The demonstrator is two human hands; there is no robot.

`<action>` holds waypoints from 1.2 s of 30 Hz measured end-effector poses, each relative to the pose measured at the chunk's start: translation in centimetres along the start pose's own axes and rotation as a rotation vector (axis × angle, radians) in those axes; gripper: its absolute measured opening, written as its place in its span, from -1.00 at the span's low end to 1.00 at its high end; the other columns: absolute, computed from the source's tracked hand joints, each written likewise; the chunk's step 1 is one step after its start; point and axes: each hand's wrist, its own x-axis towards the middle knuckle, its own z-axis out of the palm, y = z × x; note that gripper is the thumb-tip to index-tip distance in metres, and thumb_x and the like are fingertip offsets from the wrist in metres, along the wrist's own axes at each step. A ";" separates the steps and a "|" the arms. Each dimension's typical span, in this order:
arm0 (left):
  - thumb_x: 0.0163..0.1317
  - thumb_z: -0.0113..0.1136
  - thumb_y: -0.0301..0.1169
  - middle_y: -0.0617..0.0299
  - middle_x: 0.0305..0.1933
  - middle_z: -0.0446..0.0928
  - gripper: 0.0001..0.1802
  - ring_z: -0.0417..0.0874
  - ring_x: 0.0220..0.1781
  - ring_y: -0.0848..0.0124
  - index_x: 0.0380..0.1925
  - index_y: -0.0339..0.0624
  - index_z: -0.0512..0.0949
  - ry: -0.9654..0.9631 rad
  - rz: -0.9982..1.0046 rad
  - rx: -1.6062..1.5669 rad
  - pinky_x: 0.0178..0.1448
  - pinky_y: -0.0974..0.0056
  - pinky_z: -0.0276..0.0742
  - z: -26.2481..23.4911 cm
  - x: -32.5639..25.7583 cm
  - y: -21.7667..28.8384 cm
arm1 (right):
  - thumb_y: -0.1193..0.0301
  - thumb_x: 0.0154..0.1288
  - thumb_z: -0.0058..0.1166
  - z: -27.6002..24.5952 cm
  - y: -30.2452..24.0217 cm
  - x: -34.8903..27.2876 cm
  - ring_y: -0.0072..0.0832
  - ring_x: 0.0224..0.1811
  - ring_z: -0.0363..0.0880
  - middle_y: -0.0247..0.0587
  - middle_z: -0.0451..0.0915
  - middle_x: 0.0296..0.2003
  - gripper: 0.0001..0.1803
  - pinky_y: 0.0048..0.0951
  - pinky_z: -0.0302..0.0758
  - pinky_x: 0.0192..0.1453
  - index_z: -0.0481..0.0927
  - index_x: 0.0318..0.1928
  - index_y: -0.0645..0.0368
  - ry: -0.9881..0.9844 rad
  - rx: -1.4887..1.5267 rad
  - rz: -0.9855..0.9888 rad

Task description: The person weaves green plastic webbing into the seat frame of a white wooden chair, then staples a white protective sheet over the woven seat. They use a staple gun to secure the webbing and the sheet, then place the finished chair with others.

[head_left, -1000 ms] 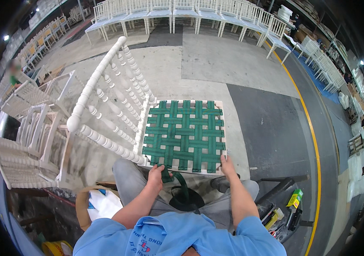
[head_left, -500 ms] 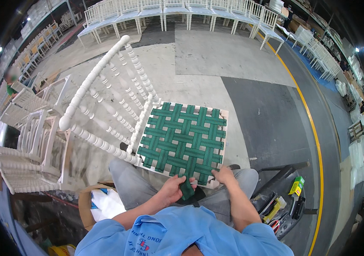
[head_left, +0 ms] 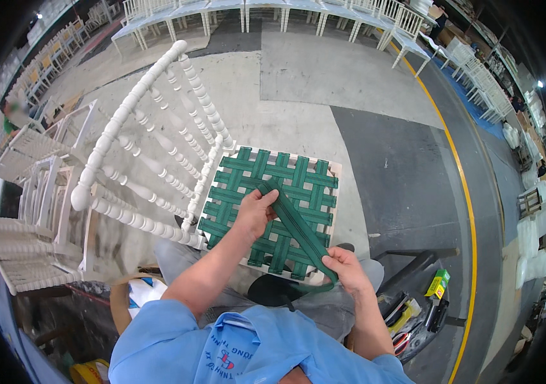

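A white chair [head_left: 133,99] with turned spindles stands in front of me, its back to the left. Green webbing straps [head_left: 234,196] are woven across its seat in a basket pattern with open gaps. A loose green webbing strap [head_left: 300,229] runs slantwise over the seat between my two hands. My left hand [head_left: 258,208] pinches one end above the middle of the weave. At the seat's near right corner my right hand [head_left: 344,265] grips the strap lower down, and a slack loop hangs below it toward my lap.
On my right, a black tray [head_left: 438,329] holds tools and a yellow-green box [head_left: 438,283]. Stacked unfinished white chairs [head_left: 36,221] crowd the left. An open cardboard box [head_left: 119,301] stands by my left leg. A row of white chairs [head_left: 285,8] lines the back.
My left hand has moved from the seat's near edge up over the weave, drawing out the strap. My right hand now holds the strap too; the loose length is stretched between them.
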 end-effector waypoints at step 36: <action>0.41 0.04 -0.45 0.10 -0.56 0.55 -0.73 0.59 -0.62 0.25 -0.47 -0.37 0.55 -0.074 -0.663 1.558 -0.61 0.11 0.49 -3.8 15.9 1.3 | -0.42 0.26 0.17 9.7 6.8 25.1 -0.62 -0.59 0.46 -0.39 0.55 -0.47 -0.18 -0.59 0.55 -0.51 0.47 -0.19 0.21 -0.170 1.225 0.550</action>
